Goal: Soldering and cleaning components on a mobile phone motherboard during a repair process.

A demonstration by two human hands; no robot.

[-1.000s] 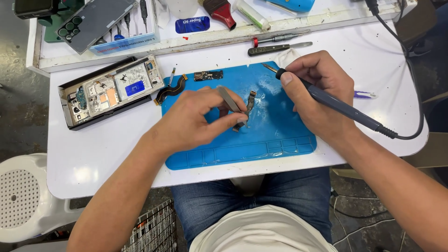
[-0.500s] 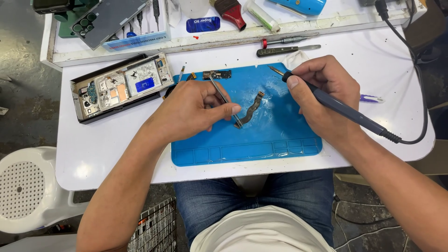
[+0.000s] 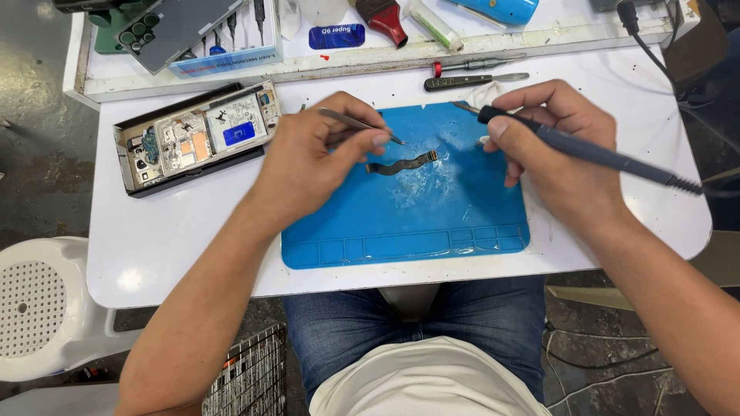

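Note:
My left hand (image 3: 316,158) grips metal tweezers (image 3: 361,125) whose tips hover just above the left end of a thin dark flex cable (image 3: 402,164). The cable lies flat on the blue work mat (image 3: 432,223). In my right hand (image 3: 551,146) is a dark soldering iron (image 3: 593,152), held like a pen, its tip pointing left over the mat's far edge. An opened phone (image 3: 196,135) with its inner boards showing rests on the white table, left of the mat.
A raised shelf (image 3: 370,62) at the back carries a tool rack, a phone back cover (image 3: 173,27), a red-handled brush and a blue device. Two small hand tools (image 3: 474,73) lie behind the mat. A white plastic stool (image 3: 35,308) stands at the lower left.
The flex cable, held upright by the tweezers before, now lies flat on the mat. My left hand has shifted up and left with the tweezers. The iron has stayed near the mat's far edge.

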